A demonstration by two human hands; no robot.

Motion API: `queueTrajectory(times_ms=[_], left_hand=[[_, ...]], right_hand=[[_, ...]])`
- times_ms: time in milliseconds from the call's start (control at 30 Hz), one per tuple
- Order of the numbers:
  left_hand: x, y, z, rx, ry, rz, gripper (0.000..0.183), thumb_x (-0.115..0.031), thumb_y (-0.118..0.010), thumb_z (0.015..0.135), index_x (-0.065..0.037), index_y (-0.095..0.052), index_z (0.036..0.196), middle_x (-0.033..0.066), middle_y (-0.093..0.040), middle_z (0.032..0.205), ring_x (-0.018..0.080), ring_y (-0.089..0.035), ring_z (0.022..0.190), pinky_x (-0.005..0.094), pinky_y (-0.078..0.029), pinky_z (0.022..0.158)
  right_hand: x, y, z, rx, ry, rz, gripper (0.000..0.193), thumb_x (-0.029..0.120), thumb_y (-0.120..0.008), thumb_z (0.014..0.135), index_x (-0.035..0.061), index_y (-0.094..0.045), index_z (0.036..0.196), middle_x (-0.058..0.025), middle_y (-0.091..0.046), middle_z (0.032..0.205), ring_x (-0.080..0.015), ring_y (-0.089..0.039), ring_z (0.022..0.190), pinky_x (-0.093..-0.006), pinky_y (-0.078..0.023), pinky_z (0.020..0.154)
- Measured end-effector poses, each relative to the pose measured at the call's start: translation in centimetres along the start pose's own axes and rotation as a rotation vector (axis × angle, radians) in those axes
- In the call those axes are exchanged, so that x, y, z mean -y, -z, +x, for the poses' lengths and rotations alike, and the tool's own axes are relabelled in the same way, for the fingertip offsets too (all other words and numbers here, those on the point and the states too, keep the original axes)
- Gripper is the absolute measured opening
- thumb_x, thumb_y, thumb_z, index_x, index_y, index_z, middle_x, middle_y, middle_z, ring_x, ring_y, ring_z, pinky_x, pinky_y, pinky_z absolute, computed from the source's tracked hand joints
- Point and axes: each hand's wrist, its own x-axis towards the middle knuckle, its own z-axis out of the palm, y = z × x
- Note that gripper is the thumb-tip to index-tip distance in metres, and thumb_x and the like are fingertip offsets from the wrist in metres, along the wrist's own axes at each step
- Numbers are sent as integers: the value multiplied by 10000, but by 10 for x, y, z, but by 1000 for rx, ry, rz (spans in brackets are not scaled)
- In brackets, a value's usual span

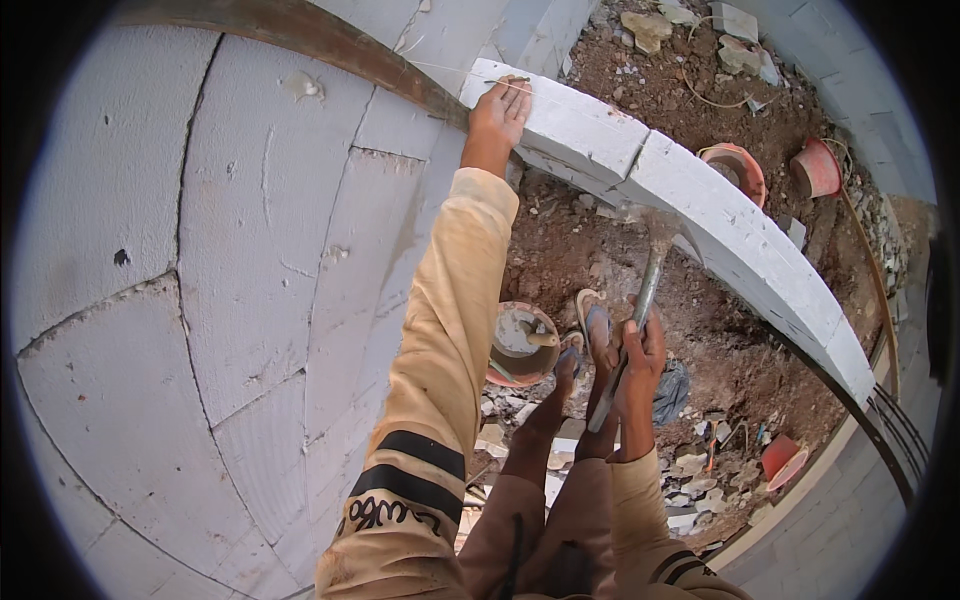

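Observation:
My left hand [498, 112] lies on the end of a row of white blocks [700, 200], its fingers stretched out over the top face. A small dark nail-like piece [507, 80] is at its fingertips, and a thin string [445, 69] runs past them. I cannot tell whether the fingers touch the piece. Lower down, my right hand [640, 365] is closed around the grey handle of a hammer [648, 285]. The hammer's head is blurred and points up toward the side of the blocks, below their top edge.
A block wall [260, 200] rises on the left, with a brown curved beam [330, 35] across its top. By my feet stands a bucket [512, 375] with grey mix and a tool handle. Red buckets [818, 168] and rubble [690, 490] lie on the dirt ground.

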Motion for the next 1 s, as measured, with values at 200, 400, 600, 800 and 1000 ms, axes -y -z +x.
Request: queueTrajectory(times_ms=[200,400,600,800,1000], left_hand=[[-2,6,-7,59,-32,-69,231,-214,-517,1061,-68,-579,1228,47,-587,1314,292,-548,1320,462,-425,1121],[-4,5,-9,90,-64,-160,226,-226,-528,1055,-69,-562,1214,36,-580,1270,330,-522,1346,525,-407,1144],[-6,7,-5,74,-58,-175,254,-256,-535,1055,-70,-555,1227,45,-556,1328,393,-501,1364,586,-405,1132],[-10,4,-3,90,-57,-67,294,-269,-532,1057,-66,-550,1268,45,-536,1438,400,-499,1368,588,-394,1133],[-9,3,-1,16,-43,-97,294,-271,-535,1056,-59,-568,1257,48,-567,1406,390,-507,1357,584,-377,1142]], right_hand=[[23,-68,63,178,-100,38,335,396,-544,1057,94,-597,1191,52,-457,664,-26,-377,494,-212,-276,412],[20,-120,116,194,102,4,351,433,-548,1051,84,-584,1048,68,-426,644,-24,-383,503,-214,-281,434],[18,-139,148,202,120,-180,416,458,-537,1053,58,-583,946,49,-464,620,-46,-422,548,-242,-314,481],[-4,-159,157,57,510,-122,437,460,-496,1070,70,-564,885,40,-426,611,-47,-403,522,-244,-298,454],[-6,-171,170,65,410,-531,448,435,-547,1050,6,-549,921,-57,-493,606,-111,-440,587,-329,-385,536]])
